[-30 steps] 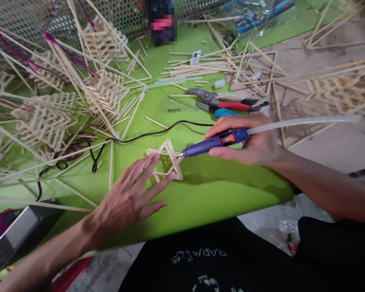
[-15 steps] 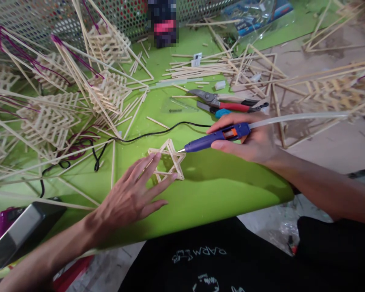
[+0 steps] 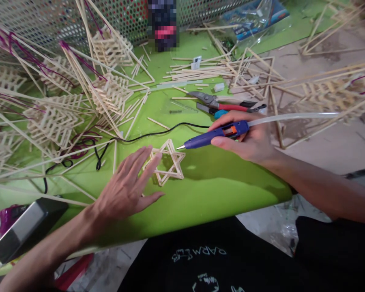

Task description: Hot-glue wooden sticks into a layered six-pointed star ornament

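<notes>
On the green table lies a small six-pointed star [image 3: 169, 175] made of thin wooden sticks. My left hand [image 3: 126, 182] is spread over its left side, fingertips at or just above the sticks; whether they touch I cannot tell. Nothing is held in it. My right hand [image 3: 252, 140] is wrapped around a blue glue gun [image 3: 202, 138], thumb along its near side. The metal nozzle points left, close to the star's upper right edge. A long translucent glue stick [image 3: 295, 116] sticks out of the gun's back end, and a black cord [image 3: 152, 133] runs left across the table.
Several stacked-stick star structures with purple string [image 3: 109, 95] crowd the left. Pruning shears [image 3: 207, 98] lie beyond the glue gun, near loose sticks [image 3: 197, 74]. A dark box [image 3: 30, 229] stands at the near left. Larger stick frames [image 3: 273, 105] lie at the right.
My left hand has drawn back left, its fingers leaving the star's lower right part uncovered. The glue gun's nozzle has shifted slightly up and away from the star.
</notes>
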### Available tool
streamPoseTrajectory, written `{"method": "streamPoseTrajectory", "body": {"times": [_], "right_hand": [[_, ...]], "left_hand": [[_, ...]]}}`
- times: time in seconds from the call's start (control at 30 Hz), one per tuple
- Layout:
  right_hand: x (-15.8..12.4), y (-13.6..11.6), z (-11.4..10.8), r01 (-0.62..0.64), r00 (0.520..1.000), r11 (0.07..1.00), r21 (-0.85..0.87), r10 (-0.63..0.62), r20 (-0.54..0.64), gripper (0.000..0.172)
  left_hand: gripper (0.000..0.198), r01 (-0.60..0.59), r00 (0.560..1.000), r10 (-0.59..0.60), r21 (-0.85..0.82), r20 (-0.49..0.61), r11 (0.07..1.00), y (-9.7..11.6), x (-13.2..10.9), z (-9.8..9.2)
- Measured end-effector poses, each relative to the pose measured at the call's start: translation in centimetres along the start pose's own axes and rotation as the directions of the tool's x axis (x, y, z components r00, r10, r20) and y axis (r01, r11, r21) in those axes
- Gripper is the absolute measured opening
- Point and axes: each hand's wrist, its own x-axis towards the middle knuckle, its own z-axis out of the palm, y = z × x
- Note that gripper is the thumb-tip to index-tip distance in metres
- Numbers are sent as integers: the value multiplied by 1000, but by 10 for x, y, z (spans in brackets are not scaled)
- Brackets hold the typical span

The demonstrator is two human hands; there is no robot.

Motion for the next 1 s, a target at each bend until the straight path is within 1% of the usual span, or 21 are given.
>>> {"method": "streamPoseTrajectory", "body": {"times": [0.07, 0.13, 0.27, 0.43, 0.47, 0.53, 0.6, 0.67, 0.8, 0.93, 1.0], "right_hand": [[0, 1, 1, -8, 1000, 1000, -2, 8, 7, 18], [1, 3, 1, -22, 999, 1000, -4, 22, 28, 20], [1, 6, 2, -26, 999, 1000, -1, 26, 46, 22], [1, 7, 3, -31, 999, 1000, -7, 31, 16, 21], [1, 6, 4, -32, 999, 999, -4, 32, 13, 20], [0, 5, 4, -41, 999, 999, 0, 41, 22, 20], [0, 4, 4, -64, 997, 998, -3, 64, 47, 20], [-1, 3, 4, -93, 994, 996, -8, 93, 61, 20], [-1, 6, 4, -92, 996, 996, 17, 92, 15, 19], [2, 9, 4, -80, 996, 996, 47, 82, -36, 19], [3, 10, 5, -102, 993, 992, 76, 106, -54, 21]], "left_hand": [[92, 54, 998, -54, -18, -16, 998, -3, 1, 2], [91, 90, 996, -91, -34, -17, 995, -5, 2, 4], [94, 144, 989, -144, -30, -15, 989, -2, 1, 5], [111, 218, 976, -217, 13, -25, 976, 1, 1, 5], [112, 211, 977, -211, 7, -19, 977, 2, 2, 5], [107, 180, 983, -181, -26, -11, 983, 2, 3, 5], [100, 158, 987, -159, -56, -20, 986, 3, 4, 6], [98, 160, 986, -163, -61, -36, 985, 3, 4, 6], [100, 154, 987, -157, -75, -37, 985, 1, 4, 5], [86, 96, 995, -100, -112, -25, 989, 0, 2, 5], [82, 107, 993, -113, -117, -44, 987, 0, 1, 5]]}}
